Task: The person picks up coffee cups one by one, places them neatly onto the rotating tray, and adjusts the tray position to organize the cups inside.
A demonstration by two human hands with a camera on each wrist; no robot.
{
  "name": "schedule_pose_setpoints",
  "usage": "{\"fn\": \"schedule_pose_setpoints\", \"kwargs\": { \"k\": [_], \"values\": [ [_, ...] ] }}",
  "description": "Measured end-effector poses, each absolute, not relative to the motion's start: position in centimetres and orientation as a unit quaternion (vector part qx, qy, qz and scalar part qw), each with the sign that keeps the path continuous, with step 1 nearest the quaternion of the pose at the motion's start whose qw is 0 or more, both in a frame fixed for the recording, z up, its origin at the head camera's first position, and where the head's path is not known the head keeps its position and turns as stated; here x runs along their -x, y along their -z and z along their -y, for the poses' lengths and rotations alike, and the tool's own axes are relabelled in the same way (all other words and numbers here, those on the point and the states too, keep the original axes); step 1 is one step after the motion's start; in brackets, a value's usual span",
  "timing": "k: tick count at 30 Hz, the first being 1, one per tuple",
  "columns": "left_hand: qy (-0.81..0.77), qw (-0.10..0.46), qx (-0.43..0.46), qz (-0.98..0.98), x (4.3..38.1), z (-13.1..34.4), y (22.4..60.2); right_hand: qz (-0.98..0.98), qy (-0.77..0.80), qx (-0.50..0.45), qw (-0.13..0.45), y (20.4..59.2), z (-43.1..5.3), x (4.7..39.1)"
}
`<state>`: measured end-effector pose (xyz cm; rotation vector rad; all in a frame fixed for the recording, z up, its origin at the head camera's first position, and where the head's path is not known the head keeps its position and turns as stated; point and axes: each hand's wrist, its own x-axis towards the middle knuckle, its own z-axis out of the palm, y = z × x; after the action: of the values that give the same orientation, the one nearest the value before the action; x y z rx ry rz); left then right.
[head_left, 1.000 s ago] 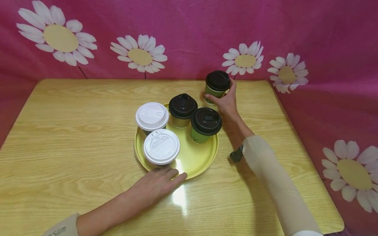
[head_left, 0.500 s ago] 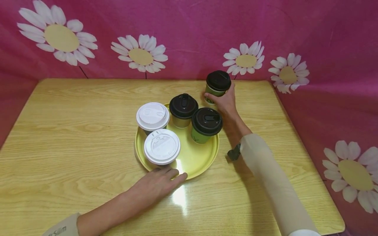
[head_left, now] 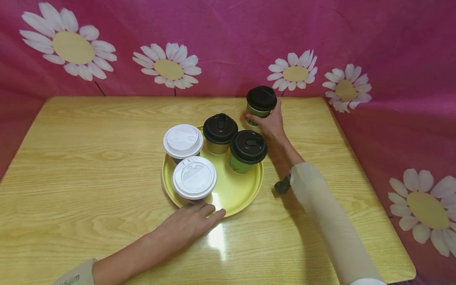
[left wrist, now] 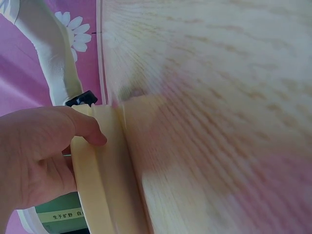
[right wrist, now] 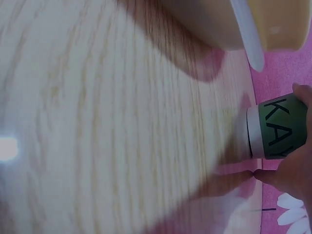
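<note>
At the back right of the table, my right hand (head_left: 273,123) holds a green paper coffee cup (head_left: 259,112) with a black lid; its thumb crosses the near side. In the right wrist view, the cup (right wrist: 282,129) shows large dark letters, its base close to the tabletop. My left hand (head_left: 192,219) is at the front rim of a round yellow tray (head_left: 246,204), and the left wrist view shows its thumb (left wrist: 92,131) against the tray's outer wall. Two white-lidded cups (head_left: 194,178) stand at the tray's left, two black-lidded cups (head_left: 248,147) at its back and right.
The wood-grain table (head_left: 92,178) extends left and right of the tray. A pink cloth (head_left: 231,43) with daisies hangs along the back and right edges. A small dark object (head_left: 282,185) shows beneath my right sleeve.
My right forearm has shifted very slightly left since the first frame. The cups, the tray and my left hand keep their places.
</note>
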<state>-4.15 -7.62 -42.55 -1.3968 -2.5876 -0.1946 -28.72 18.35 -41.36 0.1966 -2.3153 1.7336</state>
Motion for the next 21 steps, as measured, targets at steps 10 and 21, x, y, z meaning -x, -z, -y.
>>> {"fn": "schedule_pose_setpoints", "kwargs": {
  "k": [10, 21],
  "values": [
    [0.064, 0.094, 0.472, 0.874, 4.1, 7.7, 42.5, 0.82, -0.565, -0.035, 0.089, 40.3, -18.1, 27.1],
    [0.068, 0.119, 0.474, 0.87, 4.2, 7.6, 42.5, 0.815, -0.573, -0.027, 0.078, 40.2, -18.6, 26.0]
  ]
}}
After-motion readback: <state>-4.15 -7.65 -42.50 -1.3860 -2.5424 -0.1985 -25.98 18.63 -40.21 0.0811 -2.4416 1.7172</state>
